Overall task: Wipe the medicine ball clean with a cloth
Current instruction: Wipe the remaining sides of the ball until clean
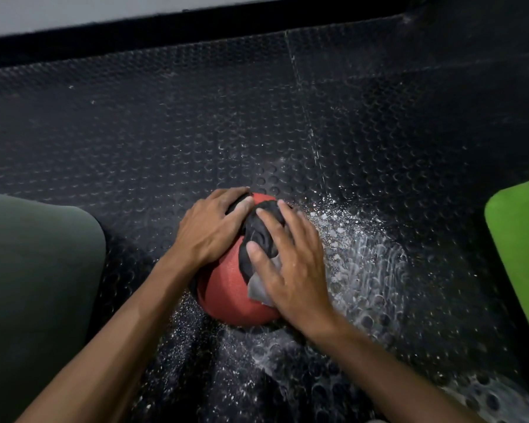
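Ball: red medicine ball (226, 288) rests on the studded black floor (135, 132), low in the centre of the view; all places below are given from it.
Cloth: dark cloth (258, 236) with a grey corner is draped over the ball's top and right flank.
Left hand: left hand (214, 227) lies on the ball's upper left, its grip loose, fingers spread flat on the ball and touching the cloth's edge.
Right hand: right hand (293, 254) presses the cloth onto the ball's right side, fingers straight and spread, not curled round it.
Residue: white powder (364, 254) streaks the floor to the ball's right and in front of it.
Risk 1: the ball may roll from under flat palms, since neither hand clasps it.
Risk 2: the cloth may slide free under open fingers.
Risk 3: the underside touching the powder may soil again when turned.
Surroundings: green mat (519, 239) far right of the ball; dark knee (37, 270) to its left.
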